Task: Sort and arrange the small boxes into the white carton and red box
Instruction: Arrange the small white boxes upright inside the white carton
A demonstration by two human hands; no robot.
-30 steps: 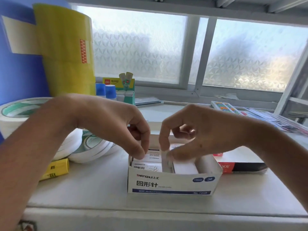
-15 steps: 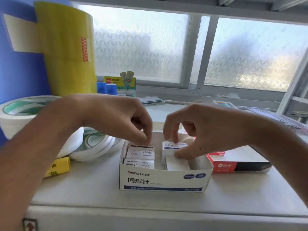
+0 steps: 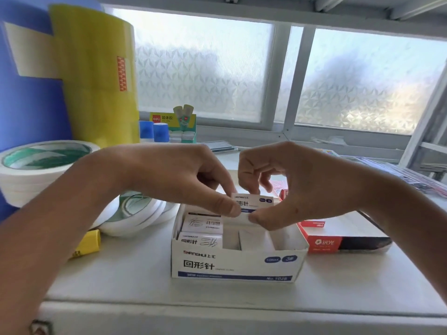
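Work over the white carton (image 3: 235, 264), which stands open-topped near the front edge of the white shelf (image 3: 135, 269), with the red box (image 3: 338, 240) touching its right side. Keep the carton square to you so its walls guide each insert.

The held small box (image 3: 252, 204) sits above the carton's far middle section, tilted with its printed face toward you. Your left hand (image 3: 174, 180) pinches its left end between thumb and forefinger; your right hand (image 3: 287, 189) clamps the right end, thumb below and fingers (image 3: 250, 187) curled over the top edge. Both grips are narrow and closed on the box.

Level the box before lowering it. Align its long edge with the 2 stacked boxes (image 3: 202, 232) lying flat in the left section. Lower it straight down, then release fingertips last so it does not tip.

The box is white card with blue lettering and a blue band. It appears light and rigid; moderate pressure is likely enough.
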